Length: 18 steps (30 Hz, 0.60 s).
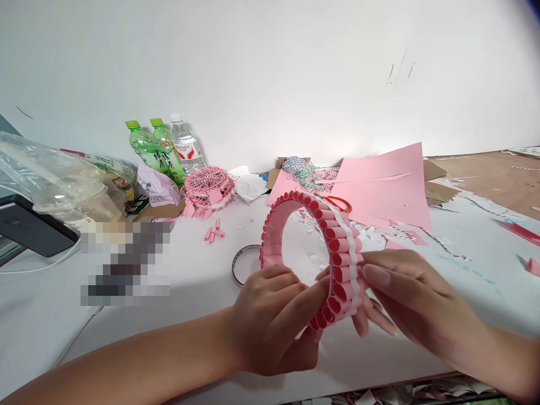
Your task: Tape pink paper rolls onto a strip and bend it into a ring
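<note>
A ring of rolled pink paper tubes with red-looking open ends stands upright in front of me, a white strip running around its outside. My left hand is closed around the lower left part of the ring, with fingers inside the loop. At the ring's right side is my right hand, its thumb and fingers closed against the outer tubes near the white strip; its lower fingers stretch out below. Partly behind the ring, a roll of tape lies on the white table. Red-handled scissors show behind the ring's top.
Several loose pink tubes lie near a pink-and-white string-covered paper piece. Bottles stand against the wall. Pink paper sheets, string and scraps lie at the back right. A phone and plastic cup are left.
</note>
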Available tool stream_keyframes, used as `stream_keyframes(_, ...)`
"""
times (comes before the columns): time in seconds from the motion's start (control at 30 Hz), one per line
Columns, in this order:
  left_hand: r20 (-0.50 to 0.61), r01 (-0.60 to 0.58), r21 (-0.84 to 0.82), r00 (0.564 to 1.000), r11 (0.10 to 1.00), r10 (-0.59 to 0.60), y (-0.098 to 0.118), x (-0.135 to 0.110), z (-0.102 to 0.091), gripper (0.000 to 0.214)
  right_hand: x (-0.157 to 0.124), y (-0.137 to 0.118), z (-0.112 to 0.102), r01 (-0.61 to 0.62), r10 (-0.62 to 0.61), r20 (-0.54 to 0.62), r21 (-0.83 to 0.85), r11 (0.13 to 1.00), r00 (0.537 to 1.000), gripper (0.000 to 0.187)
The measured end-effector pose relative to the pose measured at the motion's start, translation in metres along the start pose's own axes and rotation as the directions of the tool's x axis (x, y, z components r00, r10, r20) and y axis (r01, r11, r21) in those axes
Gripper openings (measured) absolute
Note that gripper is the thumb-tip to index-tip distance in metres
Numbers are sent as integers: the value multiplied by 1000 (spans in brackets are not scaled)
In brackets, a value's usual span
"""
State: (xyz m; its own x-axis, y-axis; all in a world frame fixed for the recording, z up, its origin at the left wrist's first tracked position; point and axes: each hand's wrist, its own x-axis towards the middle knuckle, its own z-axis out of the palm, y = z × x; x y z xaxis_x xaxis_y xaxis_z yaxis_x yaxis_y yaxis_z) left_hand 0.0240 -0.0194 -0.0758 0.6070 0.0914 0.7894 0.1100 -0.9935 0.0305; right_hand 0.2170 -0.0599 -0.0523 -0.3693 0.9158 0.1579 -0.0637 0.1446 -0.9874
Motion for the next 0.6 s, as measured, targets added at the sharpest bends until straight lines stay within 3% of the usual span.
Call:
stream_keyframes(0.07, 35, 21, -36, 999, 999, -19, 4, 1, -2, 22, 0, -3, -3, 123, -141, -113, -154, 980, 983, 39)
stream_keyframes(0.17, 59, 77, -71, 996, 994, -73, 8, 2, -5, 15, 1, -8, -4, 200, -252, -214, -236, 951, 944, 21)
stream_keyframes(0.43, 4, 41, -20, 999, 999, -41, 9, 3, -4, 8, 4, -14, 3, 167, -249, -192, -362, 917, 949, 25)
stream_keyframes(0.6, 51, 10, 13, 999, 1000, -10, 6, 3, -6, 25, 4, -13, 2, 166, -270, -220, -399, 902, 938, 25)
